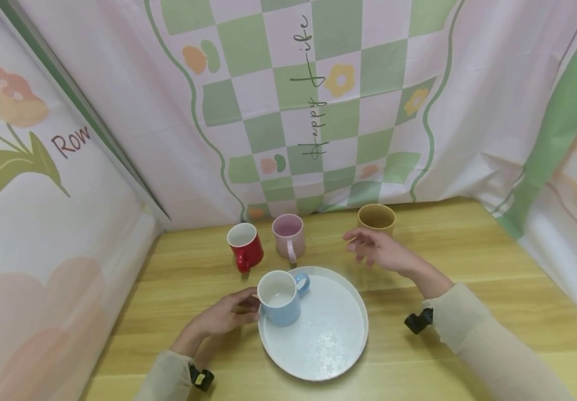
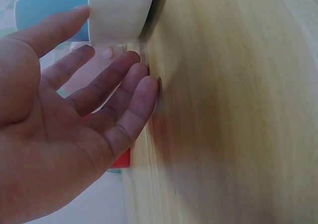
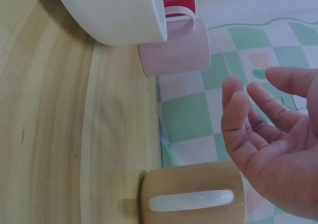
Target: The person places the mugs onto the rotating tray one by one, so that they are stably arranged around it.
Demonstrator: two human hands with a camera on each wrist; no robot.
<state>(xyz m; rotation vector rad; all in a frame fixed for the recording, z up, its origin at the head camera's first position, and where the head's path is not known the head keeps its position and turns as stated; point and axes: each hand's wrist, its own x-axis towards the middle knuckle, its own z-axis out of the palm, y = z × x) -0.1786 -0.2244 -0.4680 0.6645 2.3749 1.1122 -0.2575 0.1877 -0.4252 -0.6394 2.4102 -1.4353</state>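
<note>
A light blue mug (image 1: 284,312) with a white inside stands upright at the left side of a round white tray (image 1: 336,320), its handle pointing to the far right. Beside the mug and the tray's left rim is my left hand (image 1: 223,315), fingers loosely extended; in the left wrist view its thumb tip overlaps the tray's edge and nothing lies in the palm. My right hand (image 1: 382,252) hovers in front of a mustard-yellow mug (image 1: 376,216) and partly covers it in the head view. The right wrist view shows these fingers loosely bent and holding nothing, above the mug's pale handle (image 3: 191,200).
Behind the tray stand a red mug (image 1: 251,253) and a pink mug (image 1: 282,240), handles toward me. A wood-grain table (image 1: 399,365) bears everything. Patterned cloth (image 1: 318,111) hangs close behind the mugs, and more cloth (image 1: 43,239) closes off the left side.
</note>
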